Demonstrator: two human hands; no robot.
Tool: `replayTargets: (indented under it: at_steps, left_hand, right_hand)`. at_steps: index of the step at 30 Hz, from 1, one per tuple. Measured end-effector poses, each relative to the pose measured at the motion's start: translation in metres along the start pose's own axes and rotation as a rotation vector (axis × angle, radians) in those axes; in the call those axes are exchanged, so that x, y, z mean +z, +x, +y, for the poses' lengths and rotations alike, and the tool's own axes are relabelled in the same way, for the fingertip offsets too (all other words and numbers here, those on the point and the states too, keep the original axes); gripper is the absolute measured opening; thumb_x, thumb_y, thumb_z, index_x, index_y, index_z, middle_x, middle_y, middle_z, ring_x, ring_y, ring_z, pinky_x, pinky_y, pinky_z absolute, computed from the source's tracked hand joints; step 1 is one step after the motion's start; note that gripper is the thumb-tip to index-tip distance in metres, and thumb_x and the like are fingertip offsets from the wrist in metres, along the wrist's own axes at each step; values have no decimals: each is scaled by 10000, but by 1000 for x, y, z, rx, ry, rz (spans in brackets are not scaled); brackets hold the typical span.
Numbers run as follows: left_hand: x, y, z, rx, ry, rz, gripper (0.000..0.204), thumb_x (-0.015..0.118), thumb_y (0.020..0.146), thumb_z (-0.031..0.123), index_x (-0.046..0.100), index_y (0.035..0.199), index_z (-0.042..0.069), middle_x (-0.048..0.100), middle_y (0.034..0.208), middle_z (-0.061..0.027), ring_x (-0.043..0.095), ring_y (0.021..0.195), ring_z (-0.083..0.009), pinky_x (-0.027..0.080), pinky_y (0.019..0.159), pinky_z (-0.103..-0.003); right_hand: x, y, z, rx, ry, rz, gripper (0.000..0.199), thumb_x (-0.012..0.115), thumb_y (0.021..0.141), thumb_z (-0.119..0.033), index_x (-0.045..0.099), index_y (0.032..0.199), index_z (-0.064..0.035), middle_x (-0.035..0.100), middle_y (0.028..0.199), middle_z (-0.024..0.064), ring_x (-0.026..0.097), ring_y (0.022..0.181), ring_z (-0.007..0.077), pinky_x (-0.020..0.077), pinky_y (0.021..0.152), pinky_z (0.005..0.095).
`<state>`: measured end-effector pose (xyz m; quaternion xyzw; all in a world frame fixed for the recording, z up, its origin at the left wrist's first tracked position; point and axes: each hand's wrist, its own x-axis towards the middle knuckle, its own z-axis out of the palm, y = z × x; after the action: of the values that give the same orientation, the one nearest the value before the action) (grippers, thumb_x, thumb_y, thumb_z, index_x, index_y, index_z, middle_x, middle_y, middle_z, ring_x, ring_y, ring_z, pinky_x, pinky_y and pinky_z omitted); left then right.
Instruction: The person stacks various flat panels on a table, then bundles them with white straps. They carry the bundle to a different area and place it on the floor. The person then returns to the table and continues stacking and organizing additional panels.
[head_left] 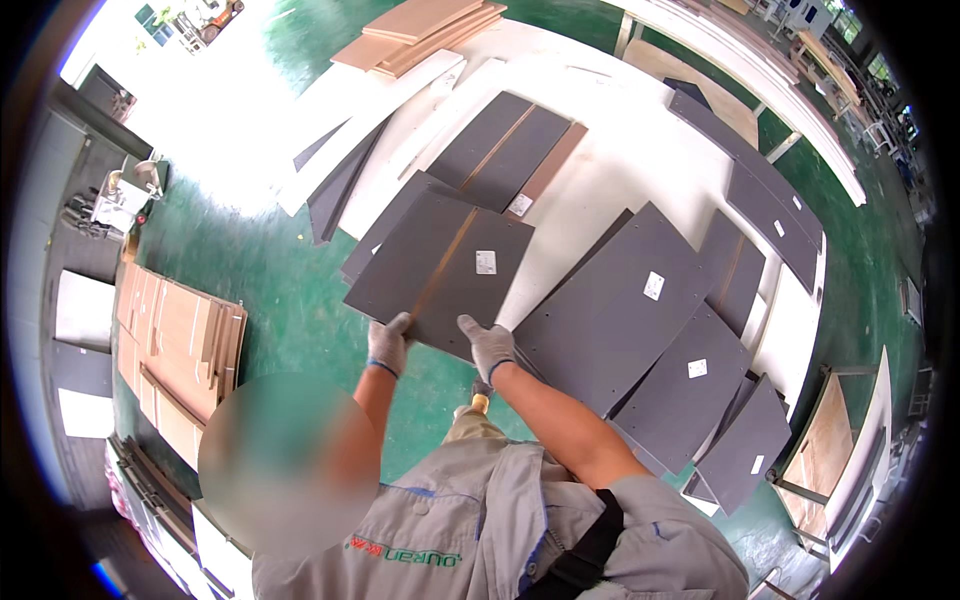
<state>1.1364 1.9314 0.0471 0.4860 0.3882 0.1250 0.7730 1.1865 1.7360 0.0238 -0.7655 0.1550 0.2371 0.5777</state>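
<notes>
A dark grey panel [415, 245] with a brown stripe across it and a white label [486, 262] lies tilted in front of me. Its near edge is gripped by my gloved left hand [390, 342], thumb on top close to the stripe. Farther right along that edge, my gloved right hand [488, 347] grips it too, thumb on its upper face. The fingers underneath are hidden by the board. Beneath and behind it shows another grey panel [400, 215], and beyond that a striped grey panel [500, 150] beside a brown strip.
Large labelled grey panels [620, 300] overlap to my right on the white table [600, 120]. Brown boards [425, 30] are stacked at its far end, near white and dark strips [370, 120]. Wood-coloured boards [180, 340] stand stacked at left on the green floor [280, 310].
</notes>
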Motion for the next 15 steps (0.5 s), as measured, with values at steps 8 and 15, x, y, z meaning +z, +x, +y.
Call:
replayTargets:
  at_steps: [8,15]
  left_hand:
    - [-67,79,-5,290,1204,388,816,751,854,328,448,1485,-91,586,1387,-307,559,1328,-450,440,1148,-478]
    - [129,-100,-129,424,759,-623,387,700,979,177,634,1307,-18,663,1322,-189,664,1193,-283,520,1026,-364]
  right_hand:
    - [-80,-8,-10,-116,-136,-292,401,742,905,-315,729,1116,26,740,928,108,708,776,164,574,727,313]
    - [-375,-103,141,-92,127,706,204,734,941,-195,738,1073,-40,720,884,71,704,770,149,573,730,317]
